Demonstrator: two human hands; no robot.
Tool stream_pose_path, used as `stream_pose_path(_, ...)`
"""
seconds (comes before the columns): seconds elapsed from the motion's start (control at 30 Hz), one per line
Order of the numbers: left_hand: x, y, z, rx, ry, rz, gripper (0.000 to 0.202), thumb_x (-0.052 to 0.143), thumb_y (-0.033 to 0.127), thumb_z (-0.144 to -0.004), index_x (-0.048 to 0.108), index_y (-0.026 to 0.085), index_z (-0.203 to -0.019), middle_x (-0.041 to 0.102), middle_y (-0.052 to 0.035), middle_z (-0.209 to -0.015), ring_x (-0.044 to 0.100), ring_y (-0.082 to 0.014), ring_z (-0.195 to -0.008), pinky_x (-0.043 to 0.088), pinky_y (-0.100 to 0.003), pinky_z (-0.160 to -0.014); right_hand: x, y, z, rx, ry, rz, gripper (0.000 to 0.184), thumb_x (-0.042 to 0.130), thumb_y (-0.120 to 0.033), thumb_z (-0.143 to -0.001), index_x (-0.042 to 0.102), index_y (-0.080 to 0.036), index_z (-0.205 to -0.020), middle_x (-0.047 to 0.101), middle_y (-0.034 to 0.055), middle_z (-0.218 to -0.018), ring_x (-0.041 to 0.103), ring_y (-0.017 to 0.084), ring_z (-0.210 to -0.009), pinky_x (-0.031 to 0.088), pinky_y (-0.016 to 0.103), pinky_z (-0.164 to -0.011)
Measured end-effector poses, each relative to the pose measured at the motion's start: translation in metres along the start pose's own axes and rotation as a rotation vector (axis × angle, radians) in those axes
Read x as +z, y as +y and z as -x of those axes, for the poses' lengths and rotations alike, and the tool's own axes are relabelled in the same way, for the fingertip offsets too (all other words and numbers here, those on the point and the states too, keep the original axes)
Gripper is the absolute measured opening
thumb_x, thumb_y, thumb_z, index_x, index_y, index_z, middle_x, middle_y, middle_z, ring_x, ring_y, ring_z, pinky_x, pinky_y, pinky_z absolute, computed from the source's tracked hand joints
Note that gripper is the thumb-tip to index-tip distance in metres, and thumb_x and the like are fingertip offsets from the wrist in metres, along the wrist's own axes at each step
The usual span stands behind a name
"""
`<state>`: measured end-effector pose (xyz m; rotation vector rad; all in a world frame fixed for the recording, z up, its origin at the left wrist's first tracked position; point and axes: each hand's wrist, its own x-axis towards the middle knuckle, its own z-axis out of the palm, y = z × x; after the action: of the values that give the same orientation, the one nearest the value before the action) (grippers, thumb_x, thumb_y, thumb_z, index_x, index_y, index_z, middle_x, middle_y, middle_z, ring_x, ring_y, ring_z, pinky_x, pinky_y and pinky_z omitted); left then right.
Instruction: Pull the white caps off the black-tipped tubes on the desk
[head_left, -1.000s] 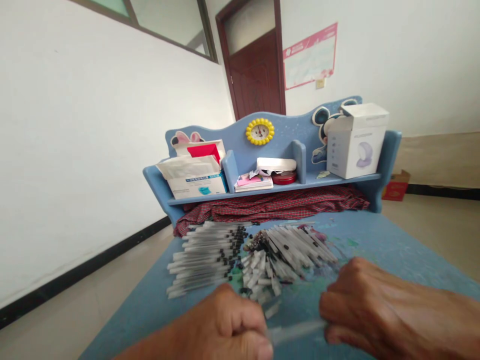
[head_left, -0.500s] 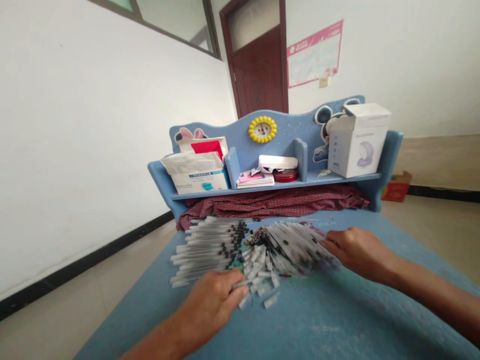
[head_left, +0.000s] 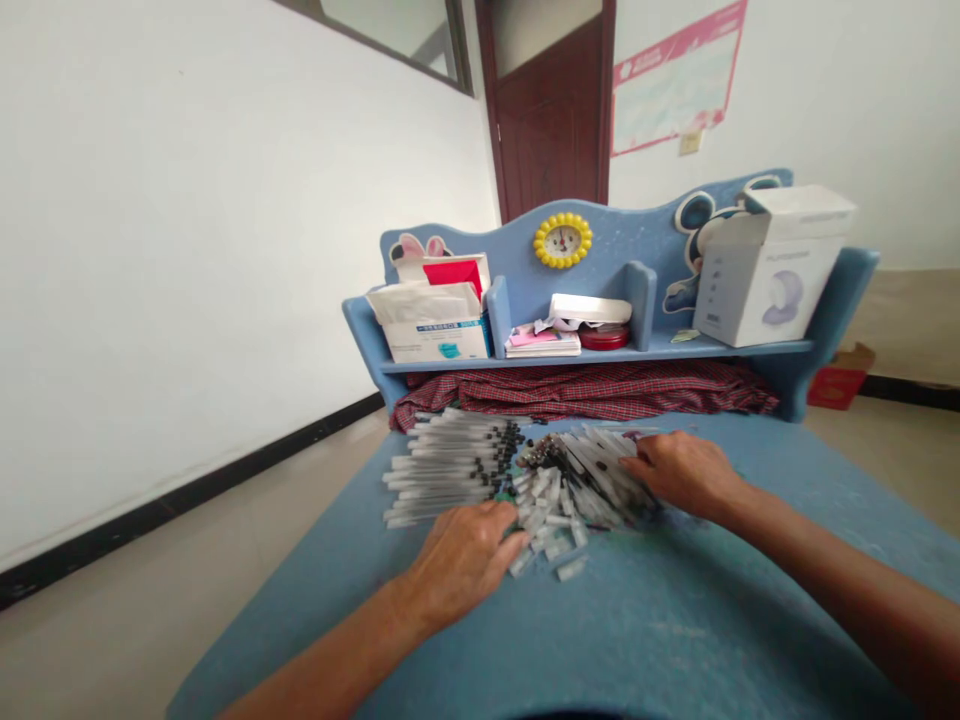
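My left hand point(head_left: 472, 545) is over the table's front middle, its fingers curled and thumb near the forefinger; anything between the fingertips is hidden. Just beyond those fingertips lies a loose heap of short clear pen caps point(head_left: 555, 520). My right hand point(head_left: 682, 472) reaches to the right end of a pile of clear pen barrels point(head_left: 600, 465), its thumb and forefinger pinched at the end of a barrel. Dark tips and thin dark parts show among this pile. To the left, pens with clear bodies and black ends point(head_left: 442, 465) lie side by side in a stack.
A blue table point(head_left: 637, 620) carries everything. At its back rises a blue shelf point(head_left: 465, 366) with a mask box point(head_left: 442, 335), a white carton point(head_left: 772, 280), papers and a red round tin point(head_left: 604, 338). Folded checked cloth point(head_left: 585, 390) lies beneath the shelf.
The view has shifted, so the scene sits further right and higher. A thin clear piece seen in my left fingers earlier no longer shows. My right hand stays at the barrels' right end.
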<state>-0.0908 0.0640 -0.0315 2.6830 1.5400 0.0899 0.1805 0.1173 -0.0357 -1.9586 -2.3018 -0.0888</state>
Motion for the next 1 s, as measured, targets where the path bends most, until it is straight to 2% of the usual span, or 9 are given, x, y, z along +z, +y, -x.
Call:
stream_pose_path(0.23,-0.010,-0.035,0.020,-0.185,0.079,-0.059,0.020,0.041,0.027,-0.091,0.056,0.017,-0.082,0.064,-0.0043,-0.080,0.060,-0.0177,-0.078,0.042,-0.025,-0.071,0.009,0.017,0.009,0.055,0.069,-0.170,0.044,0.035,-0.050,-0.086,0.067,-0.023,-0.075,0.068,0.0079,-0.071,0.064,0.023,-0.069,0.034,0.027,-0.054)
stream_pose_path(0.33,-0.013,-0.051,0.024,-0.265,0.048,-0.177,0.016,0.043,0.022,-0.089,0.057,0.017,-0.086,0.063,-0.0054,-0.087,0.060,-0.0187,-0.085,0.043,-0.026,-0.075,0.014,0.021,0.009,0.058,0.128,-0.272,0.042,0.037,-0.051,-0.086,0.066,-0.023,-0.074,0.066,0.0054,-0.067,0.062,0.021,-0.065,0.033,0.026,-0.055)
stream_pose_path(0.43,-0.011,-0.059,0.024,-0.268,0.000,-0.240,0.014,0.046,0.020,-0.086,0.059,0.016,-0.090,0.061,-0.0070,-0.092,0.060,-0.0209,-0.085,0.044,-0.028,-0.074,0.021,0.024,0.009,0.030,0.183,-0.319,0.042,0.038,-0.050,-0.085,0.064,-0.022,-0.070,0.064,0.0046,-0.062,0.061,0.020,-0.060,0.033,0.026,-0.055)
stream_pose_path(0.63,-0.006,-0.057,0.017,-0.190,-0.078,-0.270,0.017,0.044,0.017,-0.084,0.061,0.016,-0.085,0.059,-0.0079,-0.090,0.060,-0.0227,-0.084,0.045,-0.030,-0.070,0.032,0.033,0.011,-0.044,0.274,-0.421,0.040,0.039,-0.048,-0.085,0.064,-0.021,-0.069,0.063,0.0048,-0.058,0.059,0.019,-0.058,0.035,0.027,-0.056)
stream_pose_path(0.83,-0.018,-0.056,0.016,-0.128,-0.144,-0.284,0.010,0.049,0.017,-0.079,0.059,0.017,-0.077,0.060,-0.0059,-0.085,0.060,-0.0215,-0.077,0.043,-0.028,-0.064,0.031,0.033,0.014,-0.068,0.322,-0.520,0.040,0.040,-0.048,-0.086,0.062,-0.020,-0.068,0.059,0.0027,-0.055,0.054,0.016,-0.053,0.034,0.026,-0.054)
stream_pose_path(0.93,-0.029,-0.048,0.016,-0.104,-0.128,-0.279,0.008,0.049,0.016,-0.079,0.057,0.016,-0.077,0.059,-0.0055,-0.084,0.059,-0.0203,-0.075,0.041,-0.027,-0.063,0.026,0.024,0.018,-0.094,0.324,-0.568,0.040,0.040,-0.047,-0.086,0.059,-0.019,-0.066,0.053,0.0003,-0.053,0.049,0.013,-0.051,0.033,0.025,-0.054)
stream_pose_path(1.0,-0.036,-0.038,0.012,-0.054,-0.072,-0.240,0.007,0.048,0.017,-0.078,0.055,0.016,-0.077,0.058,-0.0048,-0.083,0.057,-0.0190,-0.074,0.040,-0.026,-0.063,0.021,0.015,0.021,-0.146,0.321,-0.608,0.040,0.040,-0.046,-0.087,0.055,-0.018,-0.062,0.048,-0.0011,-0.052,0.045,0.011,-0.050,0.032,0.024,-0.053)
